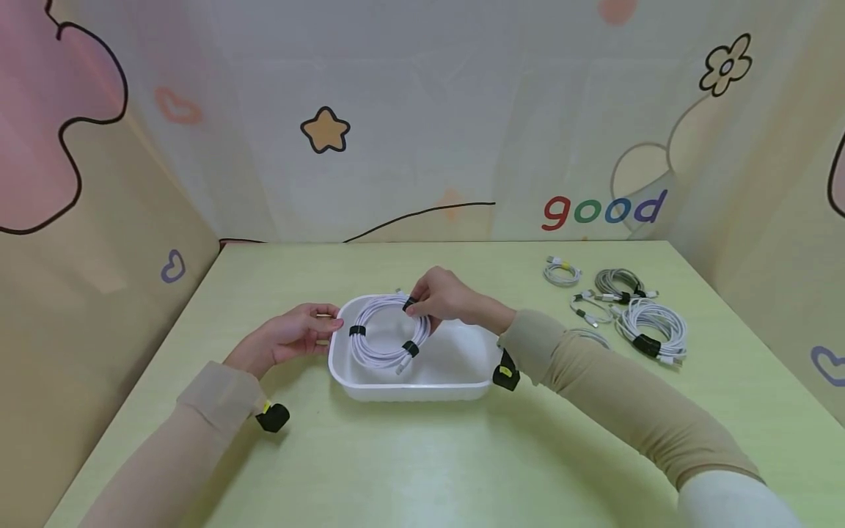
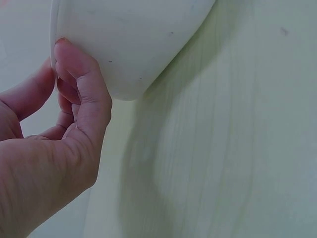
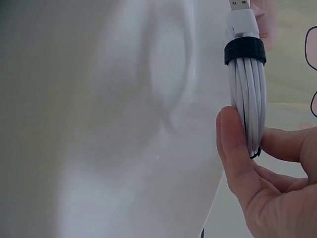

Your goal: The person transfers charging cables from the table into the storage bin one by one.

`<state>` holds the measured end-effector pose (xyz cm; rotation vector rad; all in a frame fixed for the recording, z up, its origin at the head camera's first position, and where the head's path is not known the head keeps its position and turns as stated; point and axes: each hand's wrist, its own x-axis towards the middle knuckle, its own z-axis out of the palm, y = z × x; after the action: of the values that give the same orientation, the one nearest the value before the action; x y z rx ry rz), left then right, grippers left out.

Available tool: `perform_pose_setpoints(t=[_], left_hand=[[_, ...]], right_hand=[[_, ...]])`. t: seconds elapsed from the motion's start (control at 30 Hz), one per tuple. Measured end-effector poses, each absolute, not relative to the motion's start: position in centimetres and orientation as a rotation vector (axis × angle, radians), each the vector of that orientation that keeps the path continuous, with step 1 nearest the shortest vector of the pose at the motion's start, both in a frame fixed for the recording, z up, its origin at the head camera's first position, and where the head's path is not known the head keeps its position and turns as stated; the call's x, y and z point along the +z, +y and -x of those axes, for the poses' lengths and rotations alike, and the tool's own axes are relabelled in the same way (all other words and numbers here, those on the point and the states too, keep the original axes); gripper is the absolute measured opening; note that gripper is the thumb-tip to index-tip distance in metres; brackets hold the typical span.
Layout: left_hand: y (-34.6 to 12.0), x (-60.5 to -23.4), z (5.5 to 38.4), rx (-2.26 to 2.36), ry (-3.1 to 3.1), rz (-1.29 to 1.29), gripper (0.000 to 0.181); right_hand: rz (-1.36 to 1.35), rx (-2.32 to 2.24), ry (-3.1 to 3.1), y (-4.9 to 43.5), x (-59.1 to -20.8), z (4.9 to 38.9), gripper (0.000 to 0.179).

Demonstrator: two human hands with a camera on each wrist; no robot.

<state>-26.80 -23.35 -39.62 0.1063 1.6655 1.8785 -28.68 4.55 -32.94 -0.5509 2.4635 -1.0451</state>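
My right hand [image 1: 444, 299] pinches a coiled white USB cable [image 1: 370, 317] by its right side, holding the coil over the left part of a white plastic tub [image 1: 455, 391]. Black straps bind the coil in several places, and a USB plug [image 3: 242, 21] shows in the right wrist view. At the tub's left end, my left hand [image 1: 298, 335] pinches the rim between thumb and fingers. The left wrist view shows those fingers [image 2: 89, 94] against the outside of the tub wall [image 2: 129, 39].
On the right of the table [image 1: 422, 462] lie several more coiled cables: a small white one [image 1: 562, 274], a grey one [image 1: 618, 283], a short one with plugs [image 1: 587, 317] and a large white one [image 1: 652, 328]. A printed curtain [image 1: 422, 110] stands behind the table.
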Motion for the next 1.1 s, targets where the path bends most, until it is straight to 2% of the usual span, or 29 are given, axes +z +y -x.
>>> perform_pose_setpoints(t=[0.4, 1.1], left_hand=[[-23.4, -39.5, 26.8, 1.872, 1.662, -0.12, 0.007], [-23.3, -39.7, 26.9, 1.878, 1.646, -0.116, 0.009]], right_hand=[[0.601, -1.002, 2.502, 4.1, -31.7, 28.8, 0.016], [0.632, -0.912, 2.478, 2.4, -32.7, 28.6, 0.011]])
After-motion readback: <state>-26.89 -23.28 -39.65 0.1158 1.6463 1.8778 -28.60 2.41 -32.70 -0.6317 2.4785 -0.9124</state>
